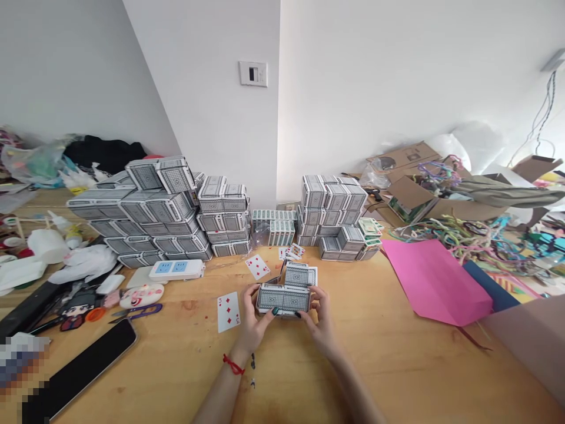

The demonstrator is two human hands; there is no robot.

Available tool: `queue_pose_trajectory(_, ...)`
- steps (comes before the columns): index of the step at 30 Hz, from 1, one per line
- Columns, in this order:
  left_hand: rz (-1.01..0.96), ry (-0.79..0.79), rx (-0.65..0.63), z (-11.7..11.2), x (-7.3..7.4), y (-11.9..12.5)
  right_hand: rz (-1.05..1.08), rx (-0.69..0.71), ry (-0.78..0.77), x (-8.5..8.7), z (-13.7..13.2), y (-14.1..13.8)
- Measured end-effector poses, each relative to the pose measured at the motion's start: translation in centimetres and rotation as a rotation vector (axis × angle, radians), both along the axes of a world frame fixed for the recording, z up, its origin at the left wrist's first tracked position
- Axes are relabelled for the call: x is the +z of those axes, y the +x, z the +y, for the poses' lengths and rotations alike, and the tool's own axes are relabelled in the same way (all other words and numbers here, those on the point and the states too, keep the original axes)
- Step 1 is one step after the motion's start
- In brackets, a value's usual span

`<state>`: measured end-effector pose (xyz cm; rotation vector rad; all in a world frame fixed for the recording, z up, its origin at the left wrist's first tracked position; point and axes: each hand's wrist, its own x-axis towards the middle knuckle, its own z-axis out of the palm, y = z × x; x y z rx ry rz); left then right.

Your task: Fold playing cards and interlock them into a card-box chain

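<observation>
Both hands grip one deck of playing cards [283, 298] just above the wooden table [397, 365], patterned backs facing me. My left hand [252, 321], with a red string on its wrist, pinches the deck's left end. My right hand [321, 321] pinches its right end. A second small pack of cards [301, 274] lies right behind the held deck. Face up on the table are a five of diamonds [228, 311] to the left and another diamond card [257, 267] further back. A few loose cards [292, 252] lie behind those.
Stacks of card boxes [154, 212] and more card box stacks [331, 212] line the wall. A power strip [176, 270], scissors [136, 312] and a black phone [79, 371] lie at left. Pink paper [435, 280], cardboard boxes [419, 194] and tangled cords fill the right.
</observation>
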<state>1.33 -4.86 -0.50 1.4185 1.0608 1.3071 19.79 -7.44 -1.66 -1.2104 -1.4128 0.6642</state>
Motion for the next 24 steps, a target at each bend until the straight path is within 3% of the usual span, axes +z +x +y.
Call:
queue_pose_trajectory(15, -0.083, -0.074, -0.056, 0.0, 0.3, 0.0, 0.131, 0.027, -0.116, 0.3, 0.5, 0.0)
queue_pose_trajectory(19, -0.073, -0.079, -0.069, 0.0, 0.7, 0.1, 0.16, 0.038, -0.082, 0.8, 1.6, 0.4)
queue_pose_trajectory(24, -0.023, -0.027, 0.006, -0.2, 0.1, 0.7, 0.191, 0.135, -0.083, 1.0, 4.1, 1.0)
